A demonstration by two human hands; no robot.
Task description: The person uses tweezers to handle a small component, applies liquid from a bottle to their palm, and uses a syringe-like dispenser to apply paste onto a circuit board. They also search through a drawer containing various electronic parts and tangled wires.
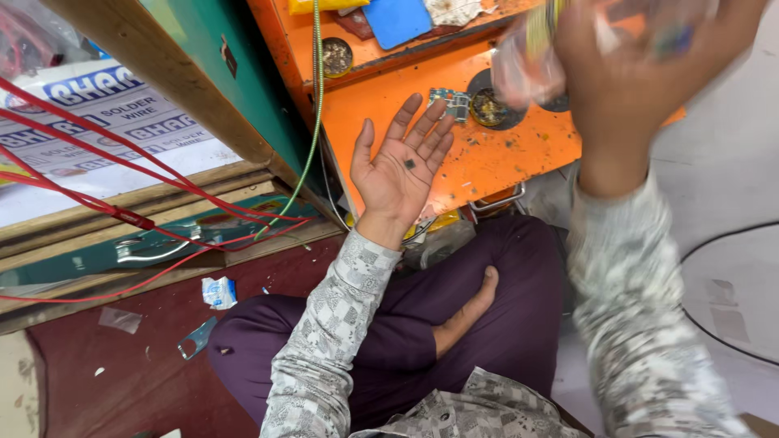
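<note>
My left hand (pixel 402 162) is held palm up over the edge of a low orange worktable (pixel 503 154), fingers spread. A tiny dark component (pixel 410 164) lies in the middle of the palm. My right hand (pixel 625 73) is raised above and to the right of it, blurred by motion, gripping a small clear plastic bag (pixel 531 65) with coloured contents I cannot make out. The bag hangs over the table, apart from the left palm. I sit cross-legged with a bare foot (pixel 466 312) on my purple trousers.
On the orange table lie a small circuit board (pixel 450 101), two round tins of small parts (pixel 489 107) (pixel 336 57) and a blue pad (pixel 398 18). A green cable (pixel 312 122) and red wires (pixel 122 215) run at the left. A white packet (pixel 219 292) and metal bracket (pixel 197 337) lie on the floor.
</note>
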